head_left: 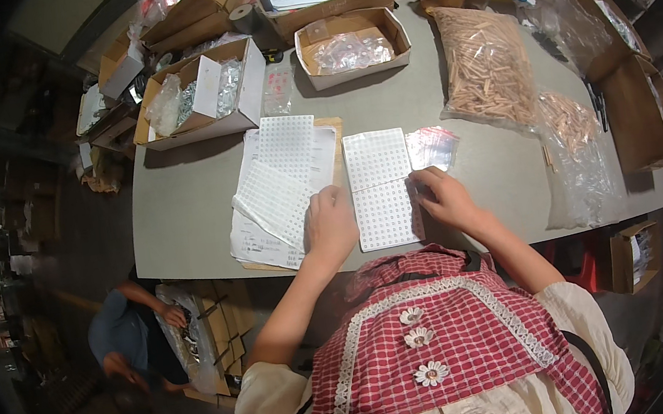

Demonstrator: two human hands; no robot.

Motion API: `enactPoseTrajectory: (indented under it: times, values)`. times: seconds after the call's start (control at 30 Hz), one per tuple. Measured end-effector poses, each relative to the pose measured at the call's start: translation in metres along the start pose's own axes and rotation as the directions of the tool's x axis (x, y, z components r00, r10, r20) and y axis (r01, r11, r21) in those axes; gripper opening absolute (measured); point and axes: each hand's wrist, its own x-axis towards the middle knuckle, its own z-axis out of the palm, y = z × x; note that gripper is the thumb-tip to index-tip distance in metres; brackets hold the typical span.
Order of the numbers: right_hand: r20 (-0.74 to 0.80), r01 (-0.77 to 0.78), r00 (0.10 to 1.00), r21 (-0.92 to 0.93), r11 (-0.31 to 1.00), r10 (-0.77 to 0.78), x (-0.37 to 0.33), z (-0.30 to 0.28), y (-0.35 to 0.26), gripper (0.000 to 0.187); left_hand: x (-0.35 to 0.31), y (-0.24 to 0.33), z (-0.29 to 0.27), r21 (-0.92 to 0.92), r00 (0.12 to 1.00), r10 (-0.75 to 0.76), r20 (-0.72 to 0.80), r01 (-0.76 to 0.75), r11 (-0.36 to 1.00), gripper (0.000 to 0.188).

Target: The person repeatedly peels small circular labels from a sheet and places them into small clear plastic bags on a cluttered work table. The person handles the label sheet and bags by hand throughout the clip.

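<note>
Two white sheets of small printed labels (387, 216) lie in front of me, the upper one overlapping the lower. At the right edge of the overlap, my right hand (441, 197) is closed, thumb and finger pinching the sheet's corner. My left hand (331, 222) rests by the left edge of these sheets with its fingers curled in; whether anything is in them is hidden. Left of it, more label sheets (283, 188) lie fanned over written papers (257, 246). Small clear zip bags (433, 147) lie beyond my right hand.
Farther back stand an open carton of bagged metal parts (204, 94) and a shallow box of clear packets (353, 49). To the right are a big bag of wooden dowels (484, 61), a smaller opened bag (575, 150) and a brown carton (642, 116). Another person (126, 334) crouches at lower left.
</note>
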Motion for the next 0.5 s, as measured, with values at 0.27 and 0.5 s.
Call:
enactPoseTrajectory:
  times: [0.27,0.5]
  values:
    - [0.067,-0.272,0.962,0.147,0.951,0.264,-0.002,0.015,0.004,0.049,-0.007,0.012,0.042,-0.011,0.992,-0.113,-0.056,0.112,0.994,0.042]
    - [0.235,-0.384,0.923,0.602,0.700,0.304,-0.012,0.011,0.020,0.041,-0.008,0.009,0.059,-0.334,0.948,-0.298,-0.116,0.245,0.910,0.036]
